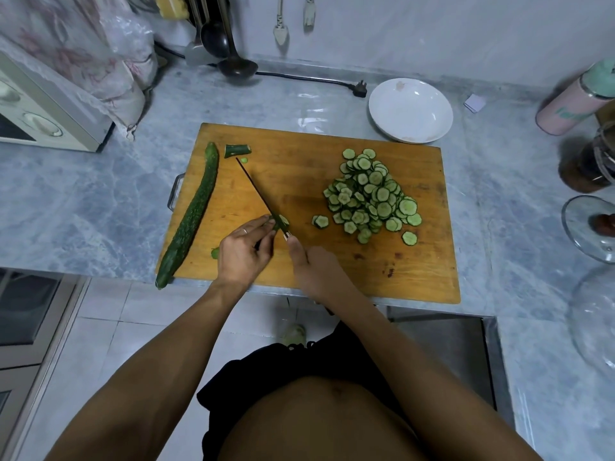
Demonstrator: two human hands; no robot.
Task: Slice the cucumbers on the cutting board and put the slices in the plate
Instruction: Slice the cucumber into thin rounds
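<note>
Green cucumber stub (281,222) pinched by left fingers (263,224); right hand (311,261) grips knife (263,197).

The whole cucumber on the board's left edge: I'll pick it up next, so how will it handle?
The whole cucumber looks long, curved and firm, so it probably lifts stiffly. Its round body may roll if nudged, though the curve could limit that. The near tip overhangs the cutting board, so a push there might tip it off. Its bumpy skin likely gives fair grip.

Dim, even light (edges bowed, corners blurred).
</note>
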